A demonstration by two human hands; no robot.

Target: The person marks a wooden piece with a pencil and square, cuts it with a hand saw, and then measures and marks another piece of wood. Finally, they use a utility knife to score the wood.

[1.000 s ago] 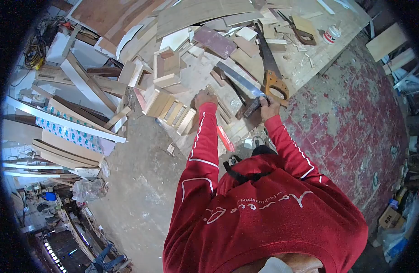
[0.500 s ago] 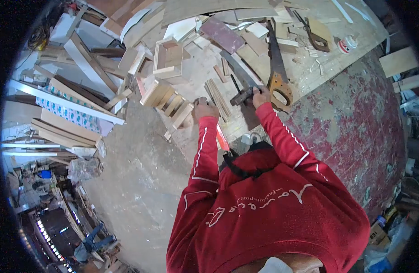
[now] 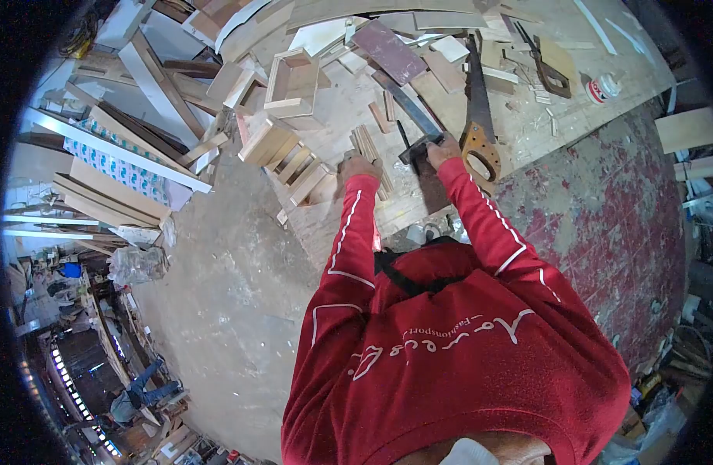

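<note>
The fingers of the right hand (image 3: 443,152) are bent close together, pinching the near end of a dark block-like tool (image 3: 418,147), which reaches out to the left of them. The left hand (image 3: 359,166) is low over the table (image 3: 519,144), beside the thin wooden strips (image 3: 364,142); its fingers are curled, and I cannot tell whether they grip a strip. The strips lie under or against those fingers and run forward past them.

Just ahead of the right fingers, a long metal strip (image 3: 407,101) slants away to the left. Just right of them lies a handsaw (image 3: 478,116), its wooden handle nearest and its blade pointing away. Near the left fingers, on their left, is a slatted wooden piece (image 3: 293,166), with an open wooden box (image 3: 294,91) farther ahead. Beyond both hands' fingers lies a maroon board (image 3: 389,51). Well off to the right and ahead of the right fingers are a second saw (image 3: 552,76) and a white container with a red label (image 3: 602,89)
</note>
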